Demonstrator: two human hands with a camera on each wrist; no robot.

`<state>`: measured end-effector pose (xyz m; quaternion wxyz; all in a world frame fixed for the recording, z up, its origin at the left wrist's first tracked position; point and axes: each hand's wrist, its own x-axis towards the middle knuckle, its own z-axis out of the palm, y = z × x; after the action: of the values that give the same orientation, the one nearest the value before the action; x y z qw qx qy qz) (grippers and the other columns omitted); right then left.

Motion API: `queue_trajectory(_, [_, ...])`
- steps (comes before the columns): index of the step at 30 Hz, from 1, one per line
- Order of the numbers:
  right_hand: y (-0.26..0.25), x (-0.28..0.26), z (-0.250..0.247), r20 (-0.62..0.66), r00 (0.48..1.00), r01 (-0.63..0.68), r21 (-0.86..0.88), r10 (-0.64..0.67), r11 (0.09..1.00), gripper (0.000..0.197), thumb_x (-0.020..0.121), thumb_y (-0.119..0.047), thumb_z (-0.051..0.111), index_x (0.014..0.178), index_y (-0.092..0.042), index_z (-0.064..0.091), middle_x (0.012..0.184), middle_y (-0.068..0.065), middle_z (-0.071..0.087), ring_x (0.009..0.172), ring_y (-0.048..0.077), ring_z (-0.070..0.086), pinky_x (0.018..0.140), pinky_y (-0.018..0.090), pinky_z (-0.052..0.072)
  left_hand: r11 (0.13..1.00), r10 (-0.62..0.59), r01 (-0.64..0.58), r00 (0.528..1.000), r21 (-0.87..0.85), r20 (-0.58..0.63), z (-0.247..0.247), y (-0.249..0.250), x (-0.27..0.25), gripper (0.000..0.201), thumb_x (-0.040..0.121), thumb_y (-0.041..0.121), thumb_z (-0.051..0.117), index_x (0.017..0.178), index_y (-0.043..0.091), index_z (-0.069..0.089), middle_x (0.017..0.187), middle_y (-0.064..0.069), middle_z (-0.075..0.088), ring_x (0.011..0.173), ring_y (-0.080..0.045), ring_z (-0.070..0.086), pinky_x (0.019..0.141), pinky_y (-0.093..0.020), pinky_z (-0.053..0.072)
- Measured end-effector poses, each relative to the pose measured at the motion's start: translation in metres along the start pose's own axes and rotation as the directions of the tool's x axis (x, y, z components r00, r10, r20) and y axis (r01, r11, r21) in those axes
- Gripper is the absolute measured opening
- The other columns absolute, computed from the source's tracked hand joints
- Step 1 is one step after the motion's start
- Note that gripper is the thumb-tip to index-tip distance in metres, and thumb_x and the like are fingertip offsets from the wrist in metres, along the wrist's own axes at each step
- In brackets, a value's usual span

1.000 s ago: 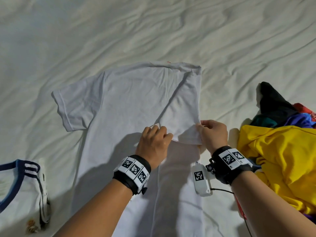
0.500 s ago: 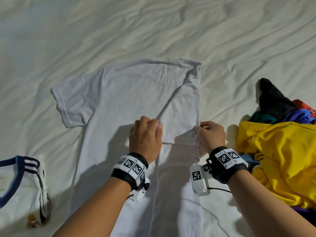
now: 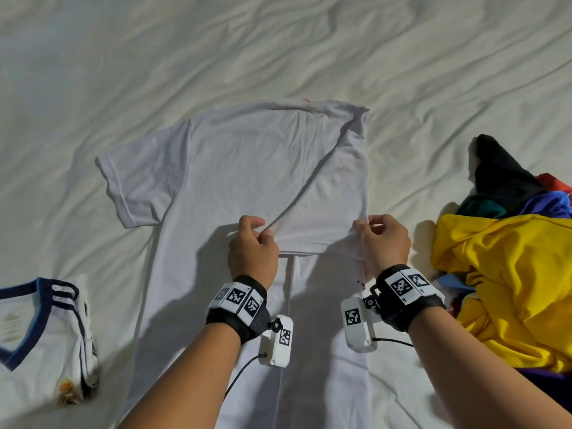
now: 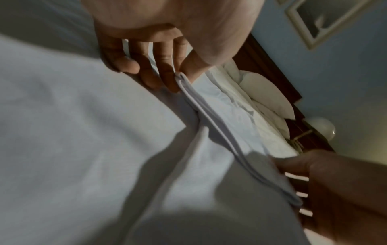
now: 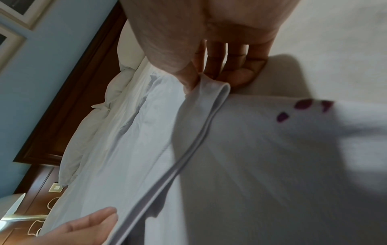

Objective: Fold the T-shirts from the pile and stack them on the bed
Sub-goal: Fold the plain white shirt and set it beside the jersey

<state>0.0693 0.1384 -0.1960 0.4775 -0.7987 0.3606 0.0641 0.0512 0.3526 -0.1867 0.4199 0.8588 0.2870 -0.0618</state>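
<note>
from my head camera, the white t-shirt (image 3: 253, 168) lies flat on the bed (image 3: 278, 41), the pile (image 3: 510, 274) right of it. my left hand (image 3: 252, 249) and right hand (image 3: 383, 243) each pinch the folded-in sleeve's hem. i should keep it taut and level. both wrist views are blurred; the shirt's bottom is cut off.

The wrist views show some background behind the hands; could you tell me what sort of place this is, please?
Most likely a bedroom: a rumpled white bedsheet, pillows against a dark wooden headboard, and a framed picture on a blue wall.
</note>
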Motion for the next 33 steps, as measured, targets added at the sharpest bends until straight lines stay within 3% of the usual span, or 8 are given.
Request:
queue_trajectory(6, [-0.002,-0.001,-0.001,0.041,0.999,0.0,0.016,0.0,1.0,0.011,0.09,-0.03,0.075,0.089,-0.022,0.067,0.079,-0.007,0.068,0.074,0.009,0.063,0.059,0.018,0.044,0.965,0.048,-0.056,0.998,0.256,0.04,0.0,0.004,0.001,0.009,0.099,0.022,0.049,0.093,0.023,0.056,0.092,0.0,0.063,0.088,-0.03,0.061,0.082,-0.045,0.051])
queue_trajectory(9, [-0.001,-0.002,0.0,0.049,0.999,0.009,0.019,-0.01,1.0,0.012,0.089,-0.032,0.076,0.086,-0.023,0.068,0.079,-0.004,0.07,0.075,0.015,0.066,0.065,0.026,0.052,0.898,0.161,-0.18,0.984,0.403,0.079,0.006,0.009,0.0,0.022,0.101,0.041,0.047,0.093,0.022,0.056,0.104,-0.002,0.053,0.094,-0.028,0.053,0.086,-0.046,0.046])
queue_trajectory(11, [-0.001,0.0,-0.001,0.041,0.999,0.015,0.027,-0.016,1.0,0.013,0.09,-0.034,0.074,0.084,-0.024,0.069,0.078,-0.002,0.071,0.078,0.019,0.068,0.07,0.031,0.055,0.854,0.193,-0.213,0.977,0.475,0.092,0.009,0.009,0.001,0.022,0.101,0.04,0.048,0.094,0.022,0.058,0.11,-0.003,0.049,0.101,-0.028,0.05,0.087,-0.044,0.042])
queue_trajectory(16, [-0.006,0.001,-0.001,0.041,0.999,0.029,0.076,-0.032,0.997,0.015,0.089,-0.037,0.073,0.083,-0.024,0.072,0.077,-0.002,0.073,0.076,0.022,0.069,0.072,0.037,0.059,0.877,0.08,-0.106,0.994,0.47,0.075,0.007,0.01,0.012,0.019,0.102,0.033,0.044,0.093,0.021,0.056,0.118,-0.006,0.048,0.113,-0.03,0.045,0.089,-0.044,0.03])
queue_trajectory(22, [-0.011,-0.001,-0.004,0.102,0.995,-0.001,-0.043,0.006,0.999,0.015,0.087,-0.032,0.076,0.093,-0.019,0.072,0.081,-0.003,0.07,0.079,0.016,0.068,0.062,0.024,0.049,0.801,0.03,-0.098,0.992,0.59,0.125,0.003,0.024,0.017,0.015,0.089,0.029,0.05,0.099,0.02,0.058,0.117,-0.007,0.05,0.113,-0.03,0.044,0.097,-0.049,0.035])
queue_trajectory(25, [-0.022,0.004,-0.006,0.031,0.999,0.026,-0.08,-0.024,0.996,0.025,0.088,-0.038,0.072,0.106,-0.022,0.066,0.092,-0.005,0.067,0.079,0.01,0.064,0.062,0.023,0.043,0.781,0.213,-0.235,0.971,0.579,0.106,0.009,0.032,0.019,0.035,0.085,0.029,0.052,0.118,0.019,0.053,0.131,-0.013,0.046,0.123,-0.035,0.041,0.099,-0.052,0.036])
queue_trajectory(29, [-0.051,0.033,0.003,-0.023,0.983,0.182,-0.073,-0.184,0.981,0.034,0.091,-0.043,0.068,0.116,-0.021,0.062,0.116,0.001,0.06,0.094,0.013,0.055,0.08,0.024,0.039,0.679,0.411,-0.471,0.88,0.564,0.24,0.036,0.03,0.027,0.067,0.099,0.038,0.037,0.16,0.019,0.018,0.169,-0.018,0.0,0.156,-0.037,-0.002,0.122,-0.064,0.008])
queue_trajectory(33, [-0.086,0.082,0.024,-0.008,0.967,0.255,-0.095,-0.256,0.962,0.041,0.092,-0.046,0.066,0.121,-0.017,0.062,0.126,0.004,0.057,0.102,0.014,0.056,0.083,0.024,0.039,0.599,0.427,-0.546,0.837,0.586,0.342,0.057,0.005,0.04,0.072,0.103,0.051,0.014,0.163,0.016,-0.008,0.168,-0.016,-0.019,0.155,-0.034,-0.02,0.121,-0.065,-0.002])
